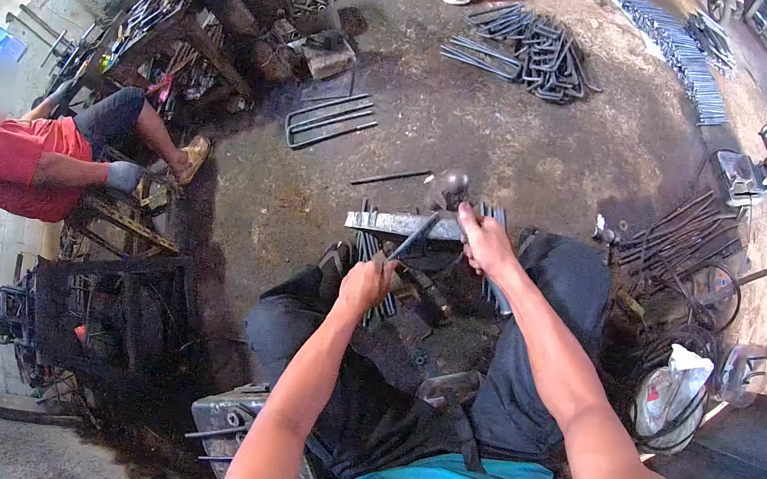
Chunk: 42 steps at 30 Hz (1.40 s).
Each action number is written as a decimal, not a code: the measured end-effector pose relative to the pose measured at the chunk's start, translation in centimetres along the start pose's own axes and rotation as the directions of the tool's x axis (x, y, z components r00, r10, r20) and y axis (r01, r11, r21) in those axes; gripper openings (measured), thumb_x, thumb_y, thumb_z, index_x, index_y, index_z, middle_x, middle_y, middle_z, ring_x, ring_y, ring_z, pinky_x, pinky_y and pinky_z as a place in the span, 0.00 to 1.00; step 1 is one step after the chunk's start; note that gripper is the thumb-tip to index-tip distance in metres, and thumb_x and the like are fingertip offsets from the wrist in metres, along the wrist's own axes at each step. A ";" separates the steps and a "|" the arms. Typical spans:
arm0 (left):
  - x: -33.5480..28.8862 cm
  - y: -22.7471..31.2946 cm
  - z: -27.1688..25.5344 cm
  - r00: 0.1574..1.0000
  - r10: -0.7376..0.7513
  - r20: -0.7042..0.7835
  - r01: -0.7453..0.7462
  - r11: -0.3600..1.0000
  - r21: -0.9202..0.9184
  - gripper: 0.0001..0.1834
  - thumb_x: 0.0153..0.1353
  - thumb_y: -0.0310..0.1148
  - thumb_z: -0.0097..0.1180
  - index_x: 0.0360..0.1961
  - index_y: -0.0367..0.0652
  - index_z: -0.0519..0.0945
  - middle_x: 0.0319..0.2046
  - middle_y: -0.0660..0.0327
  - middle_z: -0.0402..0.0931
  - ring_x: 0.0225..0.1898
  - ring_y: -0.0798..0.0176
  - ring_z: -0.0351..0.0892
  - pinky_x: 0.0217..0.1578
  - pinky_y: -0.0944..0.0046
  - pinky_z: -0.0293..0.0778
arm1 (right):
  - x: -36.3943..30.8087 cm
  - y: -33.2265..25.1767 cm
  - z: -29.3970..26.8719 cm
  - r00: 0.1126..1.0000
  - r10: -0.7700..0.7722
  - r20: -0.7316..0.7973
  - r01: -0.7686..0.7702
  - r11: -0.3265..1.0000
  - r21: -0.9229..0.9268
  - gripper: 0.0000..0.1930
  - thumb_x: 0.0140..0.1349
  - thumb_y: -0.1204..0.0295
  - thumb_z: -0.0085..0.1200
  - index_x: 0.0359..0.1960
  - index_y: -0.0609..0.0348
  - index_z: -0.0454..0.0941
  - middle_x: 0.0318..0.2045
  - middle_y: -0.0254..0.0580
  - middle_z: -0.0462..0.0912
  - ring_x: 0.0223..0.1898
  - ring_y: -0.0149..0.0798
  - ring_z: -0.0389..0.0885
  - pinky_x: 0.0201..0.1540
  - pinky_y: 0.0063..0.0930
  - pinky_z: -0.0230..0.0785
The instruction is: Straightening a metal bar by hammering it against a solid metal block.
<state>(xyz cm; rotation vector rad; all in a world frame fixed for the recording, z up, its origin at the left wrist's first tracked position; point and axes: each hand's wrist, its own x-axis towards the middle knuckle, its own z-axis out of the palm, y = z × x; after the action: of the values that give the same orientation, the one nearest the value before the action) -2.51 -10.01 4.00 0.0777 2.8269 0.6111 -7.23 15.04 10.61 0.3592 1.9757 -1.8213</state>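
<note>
My left hand (366, 283) is closed around the lower end of a dark metal rod (416, 237), which slants up across a pale metal bar or anvil block (371, 222) in front of my knees. Closed too is my right hand (486, 243), thumb up, gripping a hammer whose rounded dark head (451, 186) is above the block's right part. The hammer's handle is mostly hidden by my fingers. Several dark rods (497, 216) stand or lean around the block's far right side. One loose rod (391, 178) lies on the floor just beyond.
U-shaped bent rods (331, 119) lie ahead, with a larger pile (551, 59) farther off. More rods (679, 233) are heaped at right, near a cut-off saw (755, 170). A seated person in red (25, 169) is at left, beside a cluttered bench (179, 38).
</note>
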 end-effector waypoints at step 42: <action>-0.2 -1.8 1.9 0.994 0.105 0.021 -0.104 0.994 -0.026 0.29 0.66 0.52 0.46 0.25 0.34 0.80 0.23 0.38 0.77 0.31 0.35 0.79 0.34 0.43 0.75 | -1.1 2.0 0.2 0.931 -0.327 -0.160 0.263 0.908 -0.326 0.34 0.66 0.41 0.42 0.25 0.68 0.74 0.16 0.52 0.74 0.20 0.49 0.74 0.28 0.45 0.64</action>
<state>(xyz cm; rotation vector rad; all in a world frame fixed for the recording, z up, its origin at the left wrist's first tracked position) -1.81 -10.93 1.62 0.2275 2.8076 0.6629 -5.35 15.13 9.33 0.1669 2.5337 -1.6679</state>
